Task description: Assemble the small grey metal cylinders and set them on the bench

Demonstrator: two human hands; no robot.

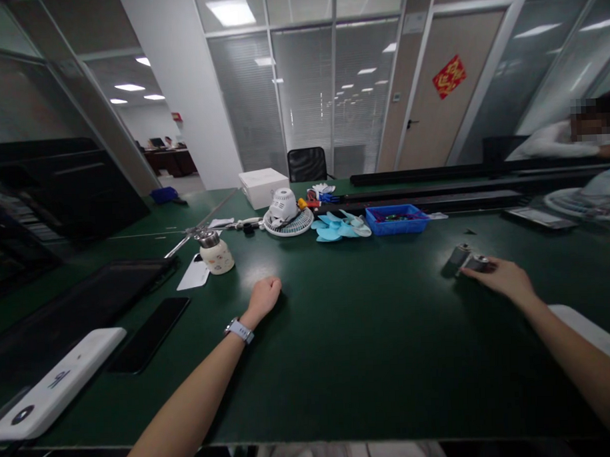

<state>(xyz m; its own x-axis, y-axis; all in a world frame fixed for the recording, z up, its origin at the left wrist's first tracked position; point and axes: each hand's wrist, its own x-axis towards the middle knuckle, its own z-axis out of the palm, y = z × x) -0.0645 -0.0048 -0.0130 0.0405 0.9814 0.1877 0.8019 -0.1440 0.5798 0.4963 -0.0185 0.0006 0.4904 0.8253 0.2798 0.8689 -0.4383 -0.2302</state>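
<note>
- My right hand [507, 279] holds a small round silver-grey metal can [477, 263], right of the middle of the dark green counter [349, 360].
- A matching can [459, 254] is just beside it.
- My left hand [263, 298] makes a fist.

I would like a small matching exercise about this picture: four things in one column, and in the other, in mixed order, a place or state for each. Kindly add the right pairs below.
Column one
1. Left hand
2. Right hand
3. Light-blue fan blades
4. Cream jar

Column two
A. Between the white fan part and the blue tray
B. Holding a metal cylinder
C. Upright, with a silvery lid
D. Curled, with a watch at its wrist

Right pairs: 1-D, 2-B, 3-A, 4-C
</note>
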